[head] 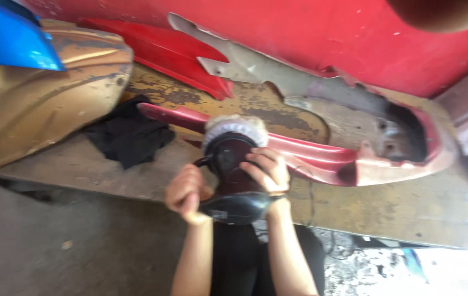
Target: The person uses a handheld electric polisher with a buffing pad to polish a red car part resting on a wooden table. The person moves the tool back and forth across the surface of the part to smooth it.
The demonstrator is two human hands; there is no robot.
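Both hands on a power polisher (233,175), dark red and black body, fluffy pale pad (235,127) at its far end. The pad presses against the near edge of a long red fairing panel (321,156) lying flat on the surface (409,211).

Left hand (186,192): closed in a fist round the side handle of the polisher, thumb tucked. Probably held this way to steady the tool sideways.

Right hand (267,171): fingers curled over the top of the polisher body, wrapped down onto it, seemingly bearing down so the pad stays on the panel.

The panel lies lengthwise across a worn, rust-stained wooden surface, its painted outer face turned toward the pad (the right end curls up into a hollow, greyish inside showing). Flat support lets the pad bear down without the part rocking, by my reading.

Around it: a black cloth (129,137) crumpled on the surface just left of the panel's tip; a gold tank-like body part (36,98) at far left with a blue piece (9,38) on top of it; another red panel (168,52) and a grey unpainted one (278,74) leaning behind, against a red wall (327,33). Frame is motion-blurred; fine detail lost.
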